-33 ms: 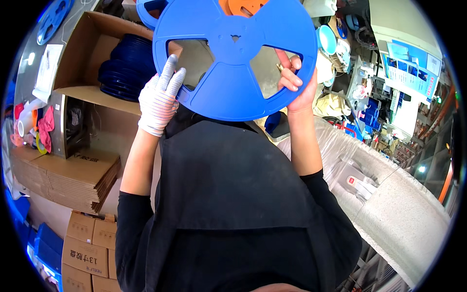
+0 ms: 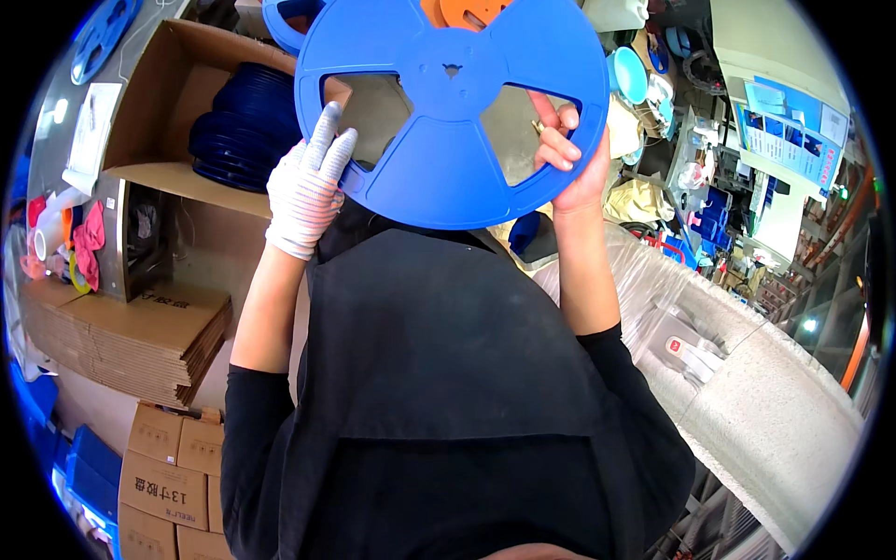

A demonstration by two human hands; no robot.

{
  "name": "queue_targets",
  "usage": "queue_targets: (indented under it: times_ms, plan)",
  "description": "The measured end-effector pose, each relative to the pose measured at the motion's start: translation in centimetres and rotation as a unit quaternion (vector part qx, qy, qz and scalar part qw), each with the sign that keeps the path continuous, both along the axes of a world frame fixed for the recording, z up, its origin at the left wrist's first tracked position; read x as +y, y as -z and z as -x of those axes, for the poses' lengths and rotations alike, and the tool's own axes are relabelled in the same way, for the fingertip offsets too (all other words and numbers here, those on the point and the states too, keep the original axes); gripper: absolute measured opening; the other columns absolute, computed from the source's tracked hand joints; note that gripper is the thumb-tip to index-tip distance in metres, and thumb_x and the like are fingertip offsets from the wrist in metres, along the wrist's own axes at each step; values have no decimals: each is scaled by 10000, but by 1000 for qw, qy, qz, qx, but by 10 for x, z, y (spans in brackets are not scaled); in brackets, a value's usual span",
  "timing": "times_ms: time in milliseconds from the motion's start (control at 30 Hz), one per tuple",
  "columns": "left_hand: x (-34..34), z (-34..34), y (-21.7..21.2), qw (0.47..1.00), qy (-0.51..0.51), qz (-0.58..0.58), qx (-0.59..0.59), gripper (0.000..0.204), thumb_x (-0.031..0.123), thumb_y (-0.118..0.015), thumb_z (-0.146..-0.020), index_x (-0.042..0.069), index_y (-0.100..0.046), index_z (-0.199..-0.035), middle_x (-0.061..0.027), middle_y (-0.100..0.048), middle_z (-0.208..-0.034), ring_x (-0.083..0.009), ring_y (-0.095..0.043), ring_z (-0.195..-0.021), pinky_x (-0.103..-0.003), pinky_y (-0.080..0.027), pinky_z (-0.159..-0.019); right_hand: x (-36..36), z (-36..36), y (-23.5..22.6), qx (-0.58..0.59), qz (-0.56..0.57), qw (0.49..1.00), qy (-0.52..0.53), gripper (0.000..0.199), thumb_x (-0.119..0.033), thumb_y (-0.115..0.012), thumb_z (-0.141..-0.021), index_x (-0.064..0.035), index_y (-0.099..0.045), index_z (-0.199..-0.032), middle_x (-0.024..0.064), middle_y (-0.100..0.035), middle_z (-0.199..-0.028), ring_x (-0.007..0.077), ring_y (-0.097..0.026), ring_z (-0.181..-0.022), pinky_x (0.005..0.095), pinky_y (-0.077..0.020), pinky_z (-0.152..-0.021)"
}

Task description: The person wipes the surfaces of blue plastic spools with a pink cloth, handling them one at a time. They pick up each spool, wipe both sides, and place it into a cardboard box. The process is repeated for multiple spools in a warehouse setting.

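Observation:
A large blue plastic reel (image 2: 439, 140) with three cut-out windows is held upright in front of me by both hands. My left hand (image 2: 306, 191), in a white striped glove, grips its lower left rim, fingers laid along a spoke. My right hand (image 2: 569, 154) is bare and grips the right side, with its fingers hooked through a window. A black apron (image 2: 448, 373) hangs below the reel.
An open cardboard box (image 2: 140, 112) at the left holds a stack of dark blue reels (image 2: 238, 131). Below it lie flattened cardboard sheets (image 2: 140, 341) and small cartons (image 2: 168, 476). An orange reel (image 2: 467, 11) shows behind. A plastic-wrapped grey bench (image 2: 747, 401) runs along the right.

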State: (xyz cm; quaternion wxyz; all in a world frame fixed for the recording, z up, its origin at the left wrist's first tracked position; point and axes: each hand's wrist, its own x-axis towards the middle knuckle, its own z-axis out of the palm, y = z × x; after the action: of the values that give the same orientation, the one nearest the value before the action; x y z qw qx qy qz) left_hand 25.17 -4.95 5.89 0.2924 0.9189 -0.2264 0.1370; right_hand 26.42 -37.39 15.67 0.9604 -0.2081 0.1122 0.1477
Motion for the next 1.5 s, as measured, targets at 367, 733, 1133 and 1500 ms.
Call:
queue_targets:
  times_ms: [367, 733, 1133, 1500]
  plan:
    - [0, 27, 14, 657, 18, 606, 448, 157, 98, -618, -893, 20, -601, -1028, -180, -636, -1137, -281, -611, -1061, -386, -458, -960, 30, -29, -20, -143, 92, 982, -80, 742, -574, -483, -901, 22, -415, -1339, 267, -202, -1504, 427, -377, -1307, 529, -394, -1022]
    - [30, 59, 4, 311, 41, 808, 499, 183, 122, -684, -835, 48, -577, -963, -157, -637, -1028, -299, -609, -1037, -481, -472, -957, -12, -18, 26, -23, 96, 994, 40, 518, -439, -363, -988, 16, -561, -1140, 205, -530, -1311, 308, -608, -1030, 442, -496, -889]
    - [77, 91, 9, 373, -64, 839, 391, 241, 180, -707, -823, 61, -580, -990, -156, -650, -954, -279, -618, -995, -452, -498, -915, 84, -61, 47, 40, 198, 977, -71, 382, -403, -440, -978, -54, -586, -1030, 153, -636, -1153, 238, -649, -913, 375, -539, -788]
    - [89, 112, 57, 451, -495, 665, 330, 73, 81, -560, -928, 12, -581, -935, -101, -655, -890, -161, -623, -796, -299, -521, -754, 198, -84, 241, 94, 502, 747, -424, 285, -299, -536, -950, -83, -516, -1136, 80, -591, -1150, 173, -577, -997, 326, -496, -773]
